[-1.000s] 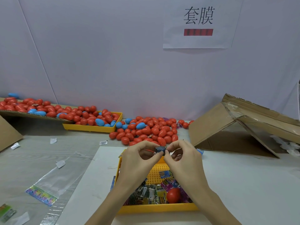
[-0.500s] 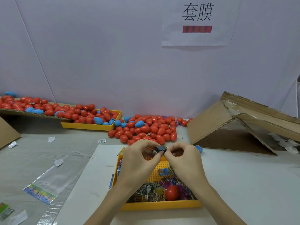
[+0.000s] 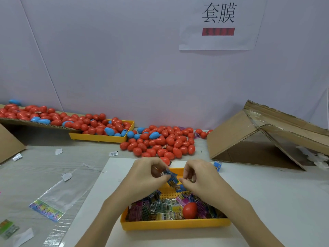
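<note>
Left grip (image 3: 147, 177) pinches a small blue printed packet (image 3: 172, 177) above the yellow tray (image 3: 174, 224). The right grip (image 3: 197, 177) is curled just beside the packet, and I cannot tell what it holds. On the wall, a paper sign (image 3: 218, 24) reads "套膜". Glossy packets (image 3: 160, 206) and one smooth red egg (image 3: 189, 210) fill the perforated tray on the counter (image 3: 267, 202).

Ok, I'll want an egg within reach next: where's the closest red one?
Head view: the red egg lies in the near yellow tray, towards its front right corner, resting on the packets.
</note>
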Available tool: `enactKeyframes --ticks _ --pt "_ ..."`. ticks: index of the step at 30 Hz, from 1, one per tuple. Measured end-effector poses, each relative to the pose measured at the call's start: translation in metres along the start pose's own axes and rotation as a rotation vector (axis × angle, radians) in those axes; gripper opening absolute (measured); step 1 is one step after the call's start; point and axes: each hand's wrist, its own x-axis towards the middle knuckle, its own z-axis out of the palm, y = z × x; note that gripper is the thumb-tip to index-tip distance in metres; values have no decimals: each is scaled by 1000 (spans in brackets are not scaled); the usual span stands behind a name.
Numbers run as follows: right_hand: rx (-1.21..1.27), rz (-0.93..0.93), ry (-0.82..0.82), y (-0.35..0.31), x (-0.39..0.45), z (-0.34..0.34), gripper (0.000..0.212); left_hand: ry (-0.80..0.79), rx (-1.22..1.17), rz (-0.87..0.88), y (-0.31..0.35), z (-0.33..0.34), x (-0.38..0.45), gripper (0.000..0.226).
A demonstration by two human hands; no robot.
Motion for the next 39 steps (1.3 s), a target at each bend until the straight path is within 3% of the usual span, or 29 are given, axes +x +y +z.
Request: enactKeyframes --ticks 2,4,9,17,21,26,29,32,35,39 --pt "-54 -46 -50 1 0 -1 7 -58 75 19 -1 2 0 9" --pt "-77 -58 -60 2 0 0 17 -72 131 33 -3 4 0 14" --pt "14 -81 -4 0 1 4 21 22 233 92 -5 5 -1 26" --pt "24 -54 8 4 2 6 15 62 385 206 -14 6 3 8" --pt "113 -50 54 2 1 8 15 74 302 195 -14 3 3 8" --pt "526 3 74 -11 1 4 15 196 -10 157 -4 0 3 4" --pt "594 50 93 -11 0 5 9 165 -129 123 -1 2 3 12" --pt "559 84 88 -6 1 6 5 114 -160 130 0 3 3 15" --pt "337 48 60 -2 1 7 6 74 -136 134 -4 2 3 17" --pt "33 -62 -8 2 0 13 19 167 221 162 -17 4 7 19"
